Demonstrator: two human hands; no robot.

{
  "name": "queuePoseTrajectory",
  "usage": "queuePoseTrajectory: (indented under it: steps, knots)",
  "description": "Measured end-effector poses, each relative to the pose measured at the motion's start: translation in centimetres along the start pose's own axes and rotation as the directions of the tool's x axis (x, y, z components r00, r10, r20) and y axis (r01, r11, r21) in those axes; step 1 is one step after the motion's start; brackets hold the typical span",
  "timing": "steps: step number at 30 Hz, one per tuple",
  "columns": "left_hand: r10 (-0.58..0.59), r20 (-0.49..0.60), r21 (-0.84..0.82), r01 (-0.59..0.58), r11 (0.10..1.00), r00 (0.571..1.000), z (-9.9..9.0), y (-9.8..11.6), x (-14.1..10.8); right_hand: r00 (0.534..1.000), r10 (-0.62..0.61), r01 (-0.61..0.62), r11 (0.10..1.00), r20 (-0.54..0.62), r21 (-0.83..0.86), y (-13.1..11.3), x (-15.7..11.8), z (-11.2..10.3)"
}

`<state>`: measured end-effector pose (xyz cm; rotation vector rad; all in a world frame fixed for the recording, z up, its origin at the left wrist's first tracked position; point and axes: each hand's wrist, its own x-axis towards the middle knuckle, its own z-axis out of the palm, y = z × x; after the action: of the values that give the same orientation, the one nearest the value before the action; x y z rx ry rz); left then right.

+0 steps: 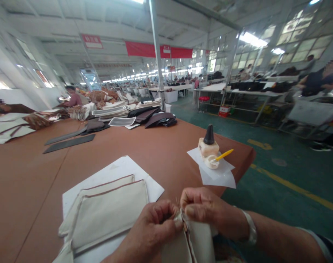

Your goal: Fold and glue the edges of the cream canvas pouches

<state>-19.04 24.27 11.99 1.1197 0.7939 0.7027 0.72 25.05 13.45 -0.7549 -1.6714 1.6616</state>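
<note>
Low in the head view, my left hand (155,230) pinches the upper edge of a cream fabric piece (202,241) with a dark brown seam down its middle. My right hand (207,212), with a pale band at the wrist, grips the same edge just to the right. Both sets of fingertips nearly touch at the top of the seam. Left of my hands, two cream fabric panels (111,212) with brown-trimmed edges overlap on a white board (125,164). The lower part of the held piece runs out of the frame.
A pale container with a black cone (209,135) stands on white paper (218,177) near the brown table's (166,146) right edge, beside a yellow-handled tool (224,155). Dark strips and stacked pieces (161,118) lie at the back. Other people work at tables beyond.
</note>
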Motion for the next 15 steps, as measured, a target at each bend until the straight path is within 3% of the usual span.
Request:
queuePoseTrajectory:
  steps: [7, 12, 15]
  knots:
    - [-0.026, -0.012, -0.002, 0.026, 1.000, 1.000, 0.4, 0.1, 0.5, 0.996, 0.091, -0.091, 0.995, 0.001, 0.032, -0.6, 0.2, -0.7]
    - [-0.069, -0.021, -0.010, 0.069, 0.998, 0.997, 0.0, -0.5, 0.9, 0.988, 0.129, -0.139, 0.980, -0.083, -0.139, -0.3, 0.1, -0.8]
    - [-0.020, -0.007, 0.031, 0.020, 0.999, 1.000, -0.1, -0.2, 1.2, 0.990, 0.097, -0.118, 0.967, -0.103, -0.227, -0.3, 0.2, -0.6]
